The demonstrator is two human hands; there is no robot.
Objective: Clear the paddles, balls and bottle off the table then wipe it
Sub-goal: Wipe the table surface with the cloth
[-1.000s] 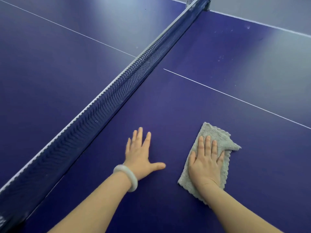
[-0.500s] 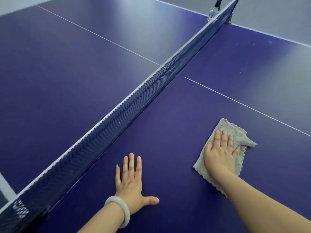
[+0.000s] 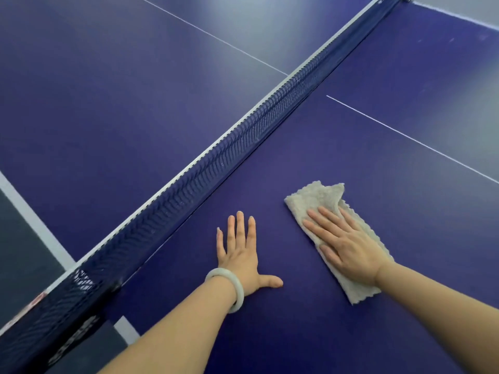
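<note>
Here, right hand [image 3: 348, 247] flat on cloth [image 3: 310, 198], left hand [image 3: 240, 255] flat on table [image 3: 270, 171], net label [image 3: 71, 344] blurred.

The right hand [image 3: 348, 249] now slants its fingers toward the net [image 3: 216, 163]; the cloth [image 3: 313, 197] beneath lies turned, nearer the left hand [image 3: 240, 257].

- The right grip [image 3: 348, 248] lies flat, fingers straight, pressing a grey cloth [image 3: 314, 197] onto the blue bench [image 3: 405, 225].
- The left grip [image 3: 239, 256] rests flat on the bench, between the cloth and the net [image 3: 216, 168].
- A pale bangle [image 3: 237, 291] circles the left wrist.
</note>
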